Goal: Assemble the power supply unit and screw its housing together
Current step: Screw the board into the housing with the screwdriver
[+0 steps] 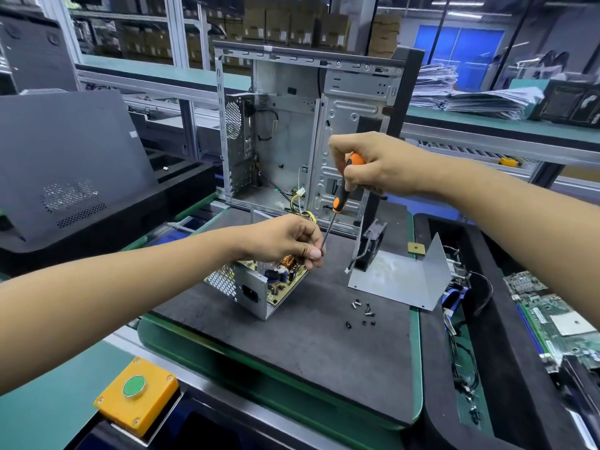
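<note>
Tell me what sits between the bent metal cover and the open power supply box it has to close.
Nothing visible stands on the bare grey mat between the cover and the power supply box. But the left hand and the screwdriver tip hover over the box's open top, and a fan stands against the cover. The loose screws lie nearer the camera, off that path.

screwdriver tip: the left hand point(285, 241) is hiding the end of the screwdriver point(337, 203) shaft.
power supply unit point(259, 287): its far side is lying behind that hand.
loose screws point(362, 311): too small to tell types.
motherboard point(558, 319): the right frame edge is cutting it off.
</note>
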Motion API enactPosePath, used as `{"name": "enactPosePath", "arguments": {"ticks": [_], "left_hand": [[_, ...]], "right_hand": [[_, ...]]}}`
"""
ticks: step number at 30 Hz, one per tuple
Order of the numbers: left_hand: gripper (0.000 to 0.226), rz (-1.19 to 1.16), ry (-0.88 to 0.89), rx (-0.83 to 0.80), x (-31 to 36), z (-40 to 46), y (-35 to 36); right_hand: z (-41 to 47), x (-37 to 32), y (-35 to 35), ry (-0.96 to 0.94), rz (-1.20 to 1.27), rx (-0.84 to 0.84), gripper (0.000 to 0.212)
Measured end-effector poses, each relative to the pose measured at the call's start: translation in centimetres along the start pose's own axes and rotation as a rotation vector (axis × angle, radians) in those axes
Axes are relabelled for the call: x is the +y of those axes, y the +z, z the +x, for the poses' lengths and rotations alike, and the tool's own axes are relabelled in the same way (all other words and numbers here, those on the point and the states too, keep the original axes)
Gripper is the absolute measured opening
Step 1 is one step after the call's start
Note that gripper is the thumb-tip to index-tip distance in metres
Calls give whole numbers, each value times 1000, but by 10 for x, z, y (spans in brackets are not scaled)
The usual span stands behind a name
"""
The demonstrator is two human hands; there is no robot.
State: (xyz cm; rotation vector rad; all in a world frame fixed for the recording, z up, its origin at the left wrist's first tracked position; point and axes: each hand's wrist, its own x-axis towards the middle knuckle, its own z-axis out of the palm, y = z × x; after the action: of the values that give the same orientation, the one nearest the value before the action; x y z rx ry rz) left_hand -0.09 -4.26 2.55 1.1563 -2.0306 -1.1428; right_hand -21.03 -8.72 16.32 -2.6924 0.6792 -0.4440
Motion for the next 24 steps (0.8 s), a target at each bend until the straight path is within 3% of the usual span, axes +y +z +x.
{"name": "enactPosePath", "arguments": {"ticks": [7,13,16,19,21,24], "left_hand": [[5,38,31,-32,-5,2,-4],[19,67,66,-36,-10,2,-16],[24,156,111,187,-10,4,-25],[31,592,15,463,-15,10,-31],[47,802,-111,362,-18,15,-27],[62,833,-194,175,-23,22,-19]], "right_hand": [[2,-3,4,-4,-1,-48,9],[3,0,4,-14,-69,-38,18],[2,4,5,-4,-86,-57,14],[2,8,8,-3,-101,-82,17],[3,12,10,12,-130,-83,21],[4,15,15,35,-190,-101,27]]}}
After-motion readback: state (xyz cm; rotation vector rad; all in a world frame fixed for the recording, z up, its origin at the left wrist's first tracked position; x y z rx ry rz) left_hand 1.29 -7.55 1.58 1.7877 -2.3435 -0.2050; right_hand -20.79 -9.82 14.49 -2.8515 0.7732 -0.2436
